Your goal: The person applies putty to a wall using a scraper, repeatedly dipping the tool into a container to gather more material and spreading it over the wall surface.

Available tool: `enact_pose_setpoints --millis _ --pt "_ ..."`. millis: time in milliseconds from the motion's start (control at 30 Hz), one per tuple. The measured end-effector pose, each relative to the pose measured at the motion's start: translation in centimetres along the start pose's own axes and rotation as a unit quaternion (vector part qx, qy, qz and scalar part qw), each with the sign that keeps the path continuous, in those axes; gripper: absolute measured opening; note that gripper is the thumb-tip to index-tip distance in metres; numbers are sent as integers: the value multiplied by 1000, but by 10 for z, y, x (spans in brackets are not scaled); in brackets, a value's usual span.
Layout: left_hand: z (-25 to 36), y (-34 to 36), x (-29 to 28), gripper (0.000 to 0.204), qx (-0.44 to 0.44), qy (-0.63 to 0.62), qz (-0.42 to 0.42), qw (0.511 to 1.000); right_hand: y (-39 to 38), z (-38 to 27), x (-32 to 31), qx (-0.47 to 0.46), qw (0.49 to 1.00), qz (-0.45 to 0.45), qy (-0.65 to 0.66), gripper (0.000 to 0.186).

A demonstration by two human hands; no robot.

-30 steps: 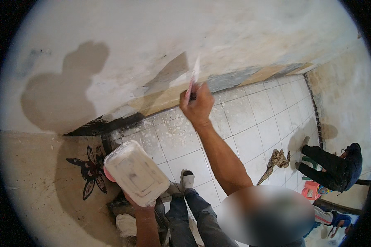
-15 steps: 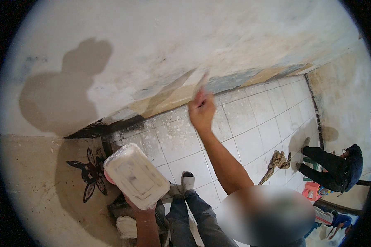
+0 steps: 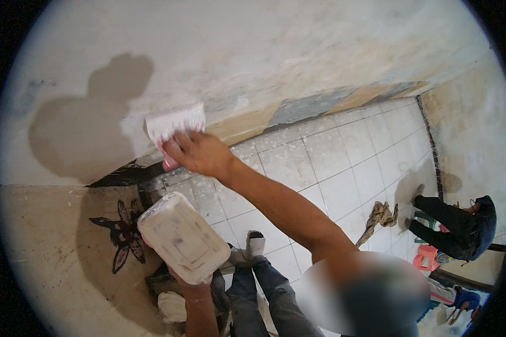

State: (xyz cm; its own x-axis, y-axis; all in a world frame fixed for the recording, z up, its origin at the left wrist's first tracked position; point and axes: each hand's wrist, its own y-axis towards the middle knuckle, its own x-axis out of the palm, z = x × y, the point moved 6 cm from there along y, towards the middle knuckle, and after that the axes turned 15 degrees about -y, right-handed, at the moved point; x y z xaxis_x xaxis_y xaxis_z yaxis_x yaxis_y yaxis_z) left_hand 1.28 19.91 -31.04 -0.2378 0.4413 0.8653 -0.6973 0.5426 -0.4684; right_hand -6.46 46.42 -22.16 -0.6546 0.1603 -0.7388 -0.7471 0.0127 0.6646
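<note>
The two hands are well apart. The right hand (image 3: 201, 153) is closed around the pink handle of a wide brush (image 3: 176, 119), whose white bristles seem to lie flat on the lower wall (image 3: 264, 50). The left hand (image 3: 192, 285) holds the white-coated tub (image 3: 185, 238) at its near end, low and near the legs (image 3: 258, 289).

For a good stroke, I think the wrist should stay loose and the pressure equal over the full width of the brush, so that no thick ridge is left at its sides. Near the yellow and grey band (image 3: 303, 109), a slower movement would probably give a cleaner edge. The tub is better kept level and close below the brush, because the floor (image 3: 348, 146) already has white spots.

Some things are difficult to see. The left fingers are mostly hidden under the tub, so I cannot tell how they grip. How much material the tub contains is also not clear. A blurred oval (image 3: 371, 295) covers the right upper arm, and the co-worker (image 3: 461, 230) is small and near the dark rim.
</note>
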Motion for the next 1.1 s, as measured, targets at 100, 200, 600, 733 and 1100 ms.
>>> enact_pose_setpoints --millis 100,200,600,733,1100 --pt "2 -3 -1 68 6 -3 12 1000 -48 -1 -2 112 987 -29 109 34" --pt "6 -8 -5 68 11 -11 26 1000 -92 33 -6 383 902 -72 185 33" --pt "22 -17 -11 67 31 -36 52 998 -1 46 6 342 929 73 116 20" --pt "25 -17 -7 66 37 -43 58 997 -18 -20 6 203 969 1 141 23" --pt "40 -16 -27 69 36 -158 43 986 -22 58 29 169 972 -35 -158 28"
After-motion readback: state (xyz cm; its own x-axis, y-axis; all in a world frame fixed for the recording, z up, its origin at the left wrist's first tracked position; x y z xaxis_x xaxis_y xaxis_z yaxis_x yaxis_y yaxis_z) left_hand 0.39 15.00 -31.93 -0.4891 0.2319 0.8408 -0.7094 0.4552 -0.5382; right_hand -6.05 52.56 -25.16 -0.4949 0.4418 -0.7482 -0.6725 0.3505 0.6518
